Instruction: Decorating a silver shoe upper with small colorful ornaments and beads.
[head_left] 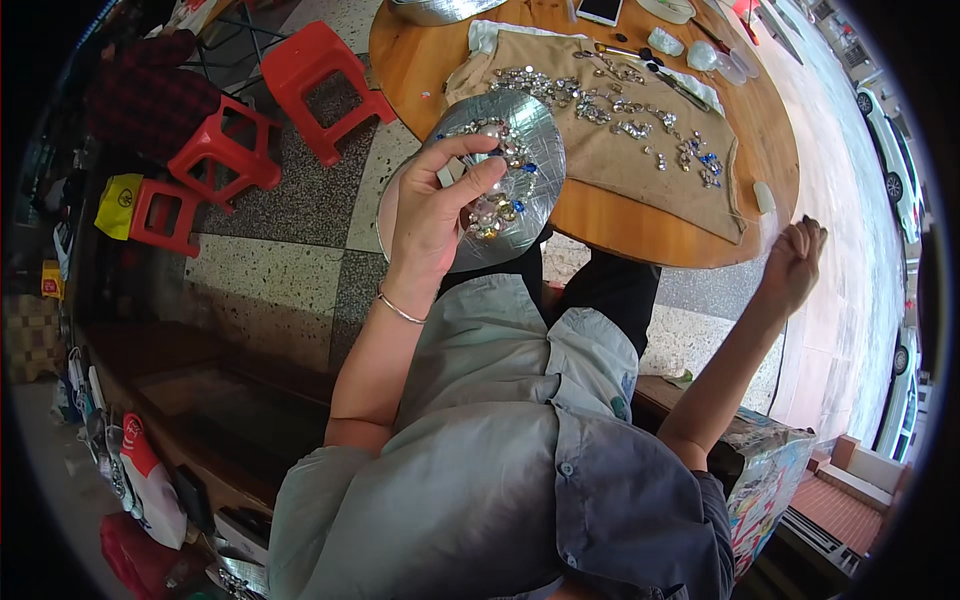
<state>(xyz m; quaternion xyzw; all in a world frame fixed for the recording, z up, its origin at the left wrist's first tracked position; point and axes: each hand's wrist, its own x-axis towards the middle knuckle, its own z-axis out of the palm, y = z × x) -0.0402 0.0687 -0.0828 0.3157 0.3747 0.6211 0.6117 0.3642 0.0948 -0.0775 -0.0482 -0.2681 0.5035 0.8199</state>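
Holding a silver tray (525, 150) of gems (490, 210) at the table's (420, 60) near left edge, the left hand (435, 205) grips its near rim, while the right hand (795, 262), fisted and apparently empty, hangs well right.

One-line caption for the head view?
Left hand holds round silver tray of rhinestones; right hand raised, fisted, beside round wooden table.

Round silvery disc (520, 150) tilted, held above the table edge; clear and blue gems heaped (lower middle) on it.
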